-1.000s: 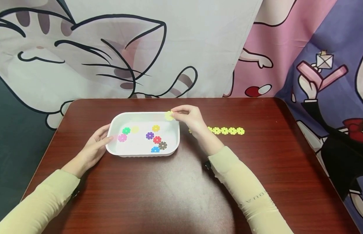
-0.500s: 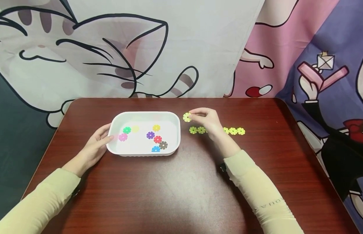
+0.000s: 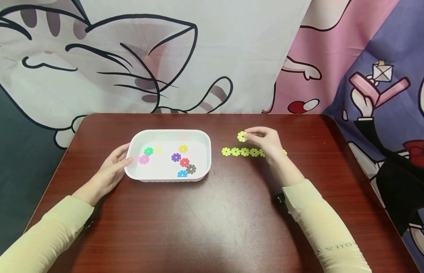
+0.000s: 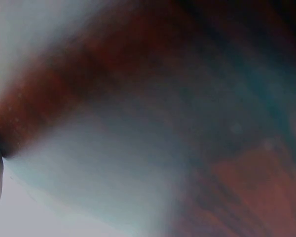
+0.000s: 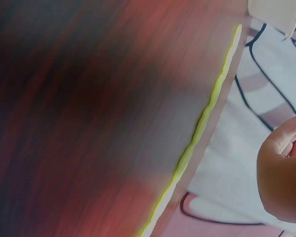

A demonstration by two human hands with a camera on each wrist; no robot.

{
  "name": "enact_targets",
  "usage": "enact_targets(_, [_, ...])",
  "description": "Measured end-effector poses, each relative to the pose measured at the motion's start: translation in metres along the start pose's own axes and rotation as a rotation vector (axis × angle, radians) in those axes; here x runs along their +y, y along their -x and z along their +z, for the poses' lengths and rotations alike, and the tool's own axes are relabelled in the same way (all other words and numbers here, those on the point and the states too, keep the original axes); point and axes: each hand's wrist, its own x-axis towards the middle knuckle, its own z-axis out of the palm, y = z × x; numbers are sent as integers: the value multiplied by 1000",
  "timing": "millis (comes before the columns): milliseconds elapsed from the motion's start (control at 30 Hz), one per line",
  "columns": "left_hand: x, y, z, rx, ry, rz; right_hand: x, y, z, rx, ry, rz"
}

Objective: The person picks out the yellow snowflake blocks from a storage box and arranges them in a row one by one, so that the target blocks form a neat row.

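Note:
My left hand (image 3: 111, 167) grips the left end of a white tray (image 3: 157, 169), its thumb over the rim. Inside lie several flower-shaped plastic discs, among them a green disc (image 3: 148, 151), a pink disc (image 3: 144, 159), a purple disc (image 3: 176, 157) and a red disc (image 3: 184, 162). My right hand (image 3: 267, 143) pinches a yellow flower disc (image 3: 241, 136) between thumb and fingertips. Just in front of it, a straight row of yellow flower discs (image 3: 244, 151) runs along the table, partly hidden by that hand. The right wrist view catches the row (image 5: 202, 121) nearly edge-on.
Everything stands on a reddish-brown wooden table (image 3: 198, 227). A printed cartoon curtain (image 3: 252, 57) hangs right behind its far edge. The left wrist view is dark and blurred.
My right hand has carried the yellow flower disc from over the tray's far right corner rightward, to behind the row. The left hand and the tray stay where they were.

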Motion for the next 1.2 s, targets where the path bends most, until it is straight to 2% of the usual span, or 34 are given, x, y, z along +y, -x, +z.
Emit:
enact_targets(767, [1, 0, -1, -11, -3, 6, 16, 21, -101, 82, -151, -8])
enact_targets(900, [1, 0, 0, -8, -5, 4, 19, 24, -118, 97, -158, 7])
enact_targets(1200, [0, -1, 0, -7, -3, 0, 29, 28, -147, 107, -85, 76])
